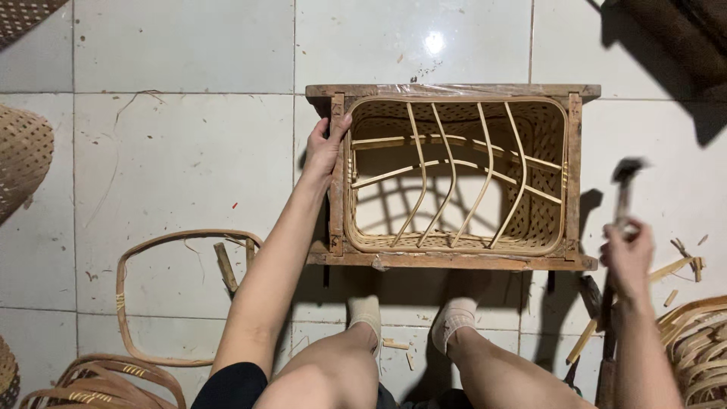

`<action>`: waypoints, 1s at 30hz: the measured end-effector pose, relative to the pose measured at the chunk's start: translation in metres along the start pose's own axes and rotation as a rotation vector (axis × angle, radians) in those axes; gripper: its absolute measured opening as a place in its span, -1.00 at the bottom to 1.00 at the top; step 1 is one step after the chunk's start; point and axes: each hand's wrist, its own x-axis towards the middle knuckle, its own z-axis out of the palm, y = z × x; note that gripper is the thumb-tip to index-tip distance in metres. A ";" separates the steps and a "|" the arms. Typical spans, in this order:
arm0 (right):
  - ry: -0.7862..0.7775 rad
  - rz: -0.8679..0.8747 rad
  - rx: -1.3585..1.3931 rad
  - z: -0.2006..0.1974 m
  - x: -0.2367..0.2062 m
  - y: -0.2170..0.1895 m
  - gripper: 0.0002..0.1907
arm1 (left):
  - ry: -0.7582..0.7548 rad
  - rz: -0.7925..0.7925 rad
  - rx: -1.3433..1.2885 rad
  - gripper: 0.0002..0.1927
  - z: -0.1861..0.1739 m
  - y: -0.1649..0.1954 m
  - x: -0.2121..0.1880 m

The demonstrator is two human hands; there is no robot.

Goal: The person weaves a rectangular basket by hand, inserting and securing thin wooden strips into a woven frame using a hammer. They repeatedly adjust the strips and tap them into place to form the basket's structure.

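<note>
While the left hand (327,145) presses flat against the left post of the wooden frame (453,260), fingers spread wide over the wood and closing on nothing, the right hand (627,257) is wrapped tight around the handle of a hammer (625,185), whose head is blurred. From the right hand the frame lies at about 9 o'clock, near but apart from it; the hammer's long axis runs roughly 12 to 6, head at the 12 end. A woven bamboo basket (454,176) sits inside the frame, its long axis 3 to 9, with 4 curved ribs crossing it. The left hand already touches the frame (the right one does not). At 7 o'clock from the frame, a bent bamboo hoop (120,301) lies on the tiled floor (182,45); 2 socked feet (413,318) rest just below the frame.
</note>
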 end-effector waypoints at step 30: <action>-0.397 -1.134 -0.514 0.164 -0.039 -0.234 -0.30 | 0.077 0.038 0.047 -0.03 0.005 0.015 -0.009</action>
